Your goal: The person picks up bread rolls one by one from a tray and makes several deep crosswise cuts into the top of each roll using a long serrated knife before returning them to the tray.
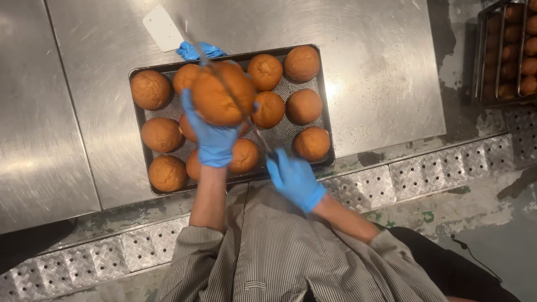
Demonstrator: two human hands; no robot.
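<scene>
While gripping from beneath with blue-gloved fingers (pixel 193 109), left hand (pixel 215 142) holding round golden-brown bun (pixel 222 92) above dark perforated metal tray (pixel 142 120). Right hand (pixel 293 179) closed on handle of long thin knife (pixel 235 103), blade lying across bun. Smooth domed buns (pixel 162 134) filling tray on brushed steel table (pixel 380 67). Blue glove (pixel 196 50) and white scraper (pixel 162 28) behind tray; rack of buns (pixel 512 50) far right.

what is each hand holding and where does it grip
The left hand cups a round brown bun from underneath; the right hand grips a long knife by its handle.
</scene>
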